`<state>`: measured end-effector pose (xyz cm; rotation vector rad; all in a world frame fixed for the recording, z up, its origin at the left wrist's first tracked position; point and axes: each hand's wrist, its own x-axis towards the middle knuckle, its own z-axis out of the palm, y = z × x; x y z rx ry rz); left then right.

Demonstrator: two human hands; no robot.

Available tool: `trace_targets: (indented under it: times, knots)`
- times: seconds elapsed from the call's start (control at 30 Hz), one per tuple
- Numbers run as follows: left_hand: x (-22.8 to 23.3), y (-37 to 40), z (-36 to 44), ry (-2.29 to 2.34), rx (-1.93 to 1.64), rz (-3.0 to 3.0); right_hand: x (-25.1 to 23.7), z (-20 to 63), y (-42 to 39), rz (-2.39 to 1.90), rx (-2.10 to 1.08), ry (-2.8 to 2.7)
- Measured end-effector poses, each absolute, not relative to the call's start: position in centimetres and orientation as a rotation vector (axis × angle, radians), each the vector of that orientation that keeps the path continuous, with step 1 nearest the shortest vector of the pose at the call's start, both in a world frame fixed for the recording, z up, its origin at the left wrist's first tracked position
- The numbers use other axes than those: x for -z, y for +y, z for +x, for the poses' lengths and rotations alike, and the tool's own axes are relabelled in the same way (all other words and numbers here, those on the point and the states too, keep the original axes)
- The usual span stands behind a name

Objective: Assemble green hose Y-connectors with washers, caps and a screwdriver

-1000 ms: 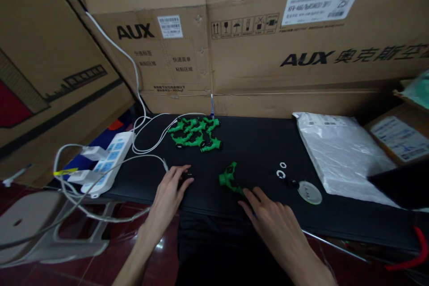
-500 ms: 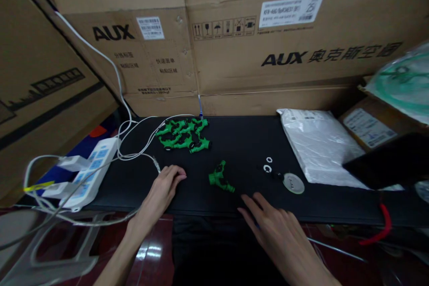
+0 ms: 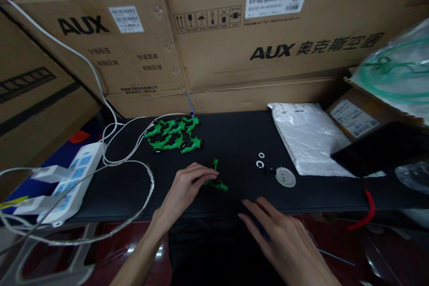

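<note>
A green Y-shaped hose connector [image 3: 219,186] lies on the black table in front of me, partly covered by fingers. My left hand [image 3: 189,184] is over its left side, with thumb and fingers closed on it. To the right, at the table's front edge, my right hand [image 3: 273,228] is curled round a slim dark blue object [image 3: 263,231], mostly hidden by the palm. Several more green connectors [image 3: 174,142] with black parts are grouped at the back left. Two white rings [image 3: 260,164] and a round pale disc [image 3: 285,177] lie right of the middle.
Large cardboard boxes [image 3: 214,62] wall off the back. On the left are a white power strip [image 3: 75,183] and loose white cables [image 3: 149,187]. A white plastic mailer [image 3: 303,138], a dark flat device [image 3: 378,149] and a smaller box [image 3: 357,114] stand at the right.
My left hand has moved right, from beside the cable end to the single green connector, and closed on it. My right hand stays nearly in place. The whole view has shifted slightly.
</note>
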<state>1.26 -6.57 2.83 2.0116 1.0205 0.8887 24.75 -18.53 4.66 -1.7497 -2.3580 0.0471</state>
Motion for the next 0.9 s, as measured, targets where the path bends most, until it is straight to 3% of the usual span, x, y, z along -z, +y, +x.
trace_targets:
  times: [0.33, 0.77, 0.9]
  knots:
    - [-1.6, -6.5, 1.4, 0.997, -0.861, 2.255, -8.7, 25.0, -17.5, -1.531, -0.222, -2.367]
    - [-3.4, -6.5, 0.8, 0.827, -0.675, 2.359, -15.7, 24.8, -15.1, -1.244, 0.190, -2.030]
    - [-2.5, -6.6, 0.6, 0.817, -0.710, 2.328, -17.5, 24.1, -15.0, -1.281, 0.167, -1.920]
